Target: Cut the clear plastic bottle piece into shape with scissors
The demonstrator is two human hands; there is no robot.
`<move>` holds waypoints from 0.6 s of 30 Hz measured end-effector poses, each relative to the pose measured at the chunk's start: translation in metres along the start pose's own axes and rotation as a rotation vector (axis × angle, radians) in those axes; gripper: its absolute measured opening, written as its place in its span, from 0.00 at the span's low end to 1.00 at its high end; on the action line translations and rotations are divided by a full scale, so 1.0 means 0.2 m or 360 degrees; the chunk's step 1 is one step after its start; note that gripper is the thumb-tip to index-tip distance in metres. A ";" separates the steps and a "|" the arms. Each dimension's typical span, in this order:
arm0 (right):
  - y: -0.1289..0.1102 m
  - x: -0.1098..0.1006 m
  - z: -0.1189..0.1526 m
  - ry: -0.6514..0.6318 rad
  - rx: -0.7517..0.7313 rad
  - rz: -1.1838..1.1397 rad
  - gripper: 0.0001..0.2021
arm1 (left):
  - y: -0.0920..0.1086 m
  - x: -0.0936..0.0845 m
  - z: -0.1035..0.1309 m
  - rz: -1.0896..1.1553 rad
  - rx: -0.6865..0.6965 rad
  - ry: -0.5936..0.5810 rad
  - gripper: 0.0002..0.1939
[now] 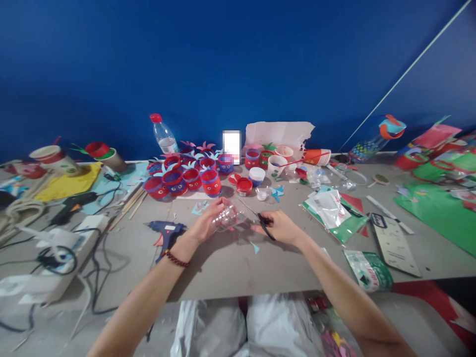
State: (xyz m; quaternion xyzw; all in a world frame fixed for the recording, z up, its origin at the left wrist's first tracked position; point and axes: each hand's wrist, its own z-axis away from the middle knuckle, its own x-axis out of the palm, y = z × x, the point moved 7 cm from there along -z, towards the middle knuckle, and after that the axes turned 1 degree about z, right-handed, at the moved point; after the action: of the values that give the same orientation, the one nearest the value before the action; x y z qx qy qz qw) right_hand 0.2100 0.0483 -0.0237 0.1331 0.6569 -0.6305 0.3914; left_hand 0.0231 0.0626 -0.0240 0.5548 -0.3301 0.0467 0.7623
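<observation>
My left hand [208,218] is closed around a clear, ribbed piece of plastic bottle [227,218], held just above the table. In my right hand [279,227] is a pair of scissors with black handles [266,226]; the blades point up and left toward the bottle's open end. Whether the blades touch the plastic I cannot tell. A small light-blue paper scrap [255,247] lies below the hands. Left of my left wrist rests a blue hot glue gun [168,233]. Beyond the hands stand an open red paint jar [244,186] and several painted red and blue cups [210,182].
A white power strip [80,253] with tangled cables occupies the left side. To the right lie a phone [394,245], a green-and-white packet [368,270], a utility knife [389,214] and plastic-bagged paper [330,215]. A bottle with a red cap [163,134] stands by the blue wall.
</observation>
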 end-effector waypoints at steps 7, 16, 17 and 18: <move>-0.02 0.01 0.01 -0.0087 -0.0041 -0.0015 0.24 | 0.01 0.02 0.01 -0.0128 0.0054 -0.0061 0.17; -0.02 0.00 0.00 0.0058 -0.0045 0.0005 0.26 | 0.02 0.02 0.00 -0.0175 0.0093 -0.0112 0.18; -0.01 0.00 0.00 0.0075 -0.0047 -0.0001 0.26 | 0.02 0.02 0.00 -0.0180 0.0089 -0.0113 0.18; -0.01 0.00 0.00 0.0091 -0.0051 -0.0005 0.26 | 0.02 0.02 0.00 -0.0182 0.0082 -0.0109 0.18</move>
State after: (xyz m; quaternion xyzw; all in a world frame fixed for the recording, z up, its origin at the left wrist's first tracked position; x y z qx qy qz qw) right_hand 0.2098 0.0485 -0.0221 0.1438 0.6780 -0.6164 0.3737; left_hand 0.0247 0.0619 -0.0183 0.5934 -0.3226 -0.0074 0.7374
